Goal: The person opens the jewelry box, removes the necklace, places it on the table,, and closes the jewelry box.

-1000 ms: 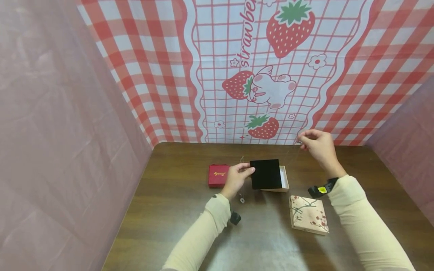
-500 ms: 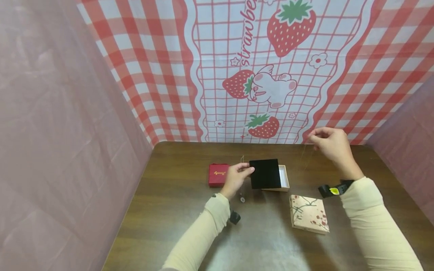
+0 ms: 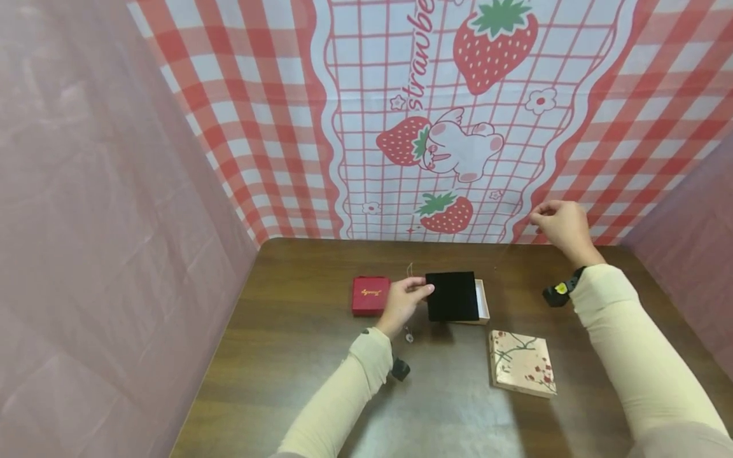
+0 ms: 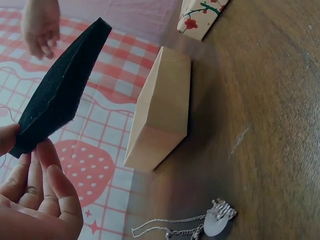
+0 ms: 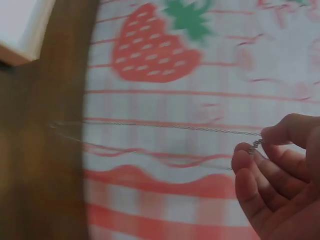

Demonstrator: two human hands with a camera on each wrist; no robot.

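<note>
Between thumb and fingers, my left hand (image 3: 401, 305) pinches a thin black velvety pad (image 3: 451, 296) by its left edge. The pad is held above an open cream box (image 4: 167, 100) and covers most of it in the head view. Up at the back right, my right hand (image 3: 564, 228) pinches a fine silver chain (image 5: 175, 128), which hangs down in a long narrow loop. A second silver necklace (image 4: 215, 222) with a round pale pendant lies on the table, partly hidden behind my left hand in the head view.
A red box (image 3: 369, 297) with gold lettering stands left of my left hand. To the front right lies a cream lid (image 3: 522, 364) with printed branches and red flowers. A strawberry-print cloth (image 3: 446, 214) hangs behind the wooden table (image 3: 275, 356).
My right hand has moved to the right and slightly up with the chain, away from the open box. The black pad in my left hand has barely shifted.
</note>
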